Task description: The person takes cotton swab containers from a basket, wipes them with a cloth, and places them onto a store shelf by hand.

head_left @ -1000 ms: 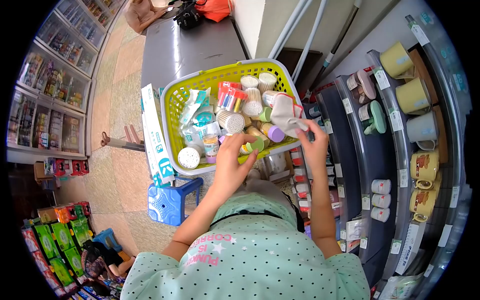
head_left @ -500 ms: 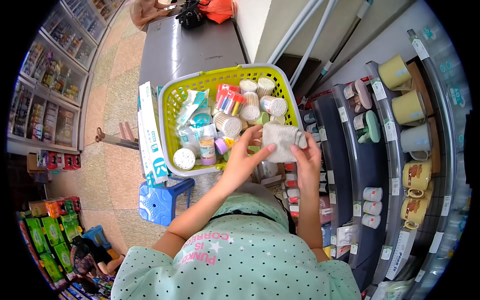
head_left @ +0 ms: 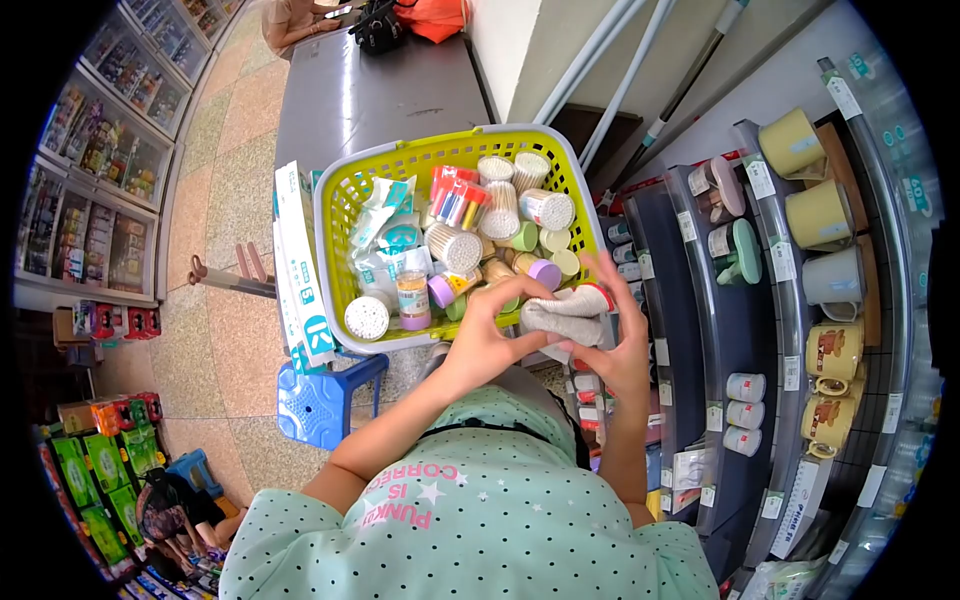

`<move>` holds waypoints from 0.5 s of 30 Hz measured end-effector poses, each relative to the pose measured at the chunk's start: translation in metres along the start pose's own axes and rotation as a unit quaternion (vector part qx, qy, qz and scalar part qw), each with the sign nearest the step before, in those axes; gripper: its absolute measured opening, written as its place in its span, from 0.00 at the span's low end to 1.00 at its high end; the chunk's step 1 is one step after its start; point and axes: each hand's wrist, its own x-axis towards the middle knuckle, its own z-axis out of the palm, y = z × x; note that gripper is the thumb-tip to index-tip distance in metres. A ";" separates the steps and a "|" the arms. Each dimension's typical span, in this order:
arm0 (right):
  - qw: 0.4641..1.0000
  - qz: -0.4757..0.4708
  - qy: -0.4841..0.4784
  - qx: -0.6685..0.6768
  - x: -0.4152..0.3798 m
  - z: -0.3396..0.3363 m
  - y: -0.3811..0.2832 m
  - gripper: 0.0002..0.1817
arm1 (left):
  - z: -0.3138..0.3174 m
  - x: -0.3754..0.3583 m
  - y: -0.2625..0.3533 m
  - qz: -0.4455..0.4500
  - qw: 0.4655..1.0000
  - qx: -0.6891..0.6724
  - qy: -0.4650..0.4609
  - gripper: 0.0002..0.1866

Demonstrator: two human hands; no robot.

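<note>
Apparently my half-open left hand (head_left: 482,343) and right hand (head_left: 622,362) pinch the grey cloth (head_left: 566,324); fingertips-only hold could let it slip.

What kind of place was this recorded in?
Most likely a small shop or supermarket: shelves with price labels hold mugs, glass-fronted cabinets of packaged goods line the far side, and a yellow-green basket is filled with cotton swab tubs.

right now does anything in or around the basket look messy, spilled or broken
Only mild disorder: swab tubs lean at mixed angles in the yellow-green basket, and the held gray cloth is bunched. No spill or breakage shows.
</note>
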 end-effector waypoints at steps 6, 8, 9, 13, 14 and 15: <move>0.986 -0.126 -0.025 -0.104 0.000 -0.002 -0.004 0.24 | -0.013 0.001 0.004 0.100 0.989 0.106 -0.032 0.25; 0.982 -0.142 -0.020 -0.126 -0.001 -0.002 -0.002 0.23 | -0.018 0.000 0.013 0.102 0.980 0.172 -0.015 0.26; 0.979 -0.145 -0.014 -0.145 -0.001 -0.002 -0.001 0.23 | -0.020 0.000 0.016 0.102 0.973 0.205 -0.006 0.26; 0.979 -0.127 0.019 -0.155 -0.004 -0.003 -0.003 0.22 | -0.052 0.003 -0.006 0.048 0.915 0.398 0.038 0.31; 0.979 -0.127 0.027 -0.154 -0.004 -0.004 -0.004 0.23 | -0.060 0.003 -0.015 0.035 0.889 0.451 0.062 0.32; 0.980 -0.125 0.028 -0.152 -0.004 -0.004 -0.004 0.23 | -0.066 0.005 -0.024 0.022 0.859 0.503 0.086 0.34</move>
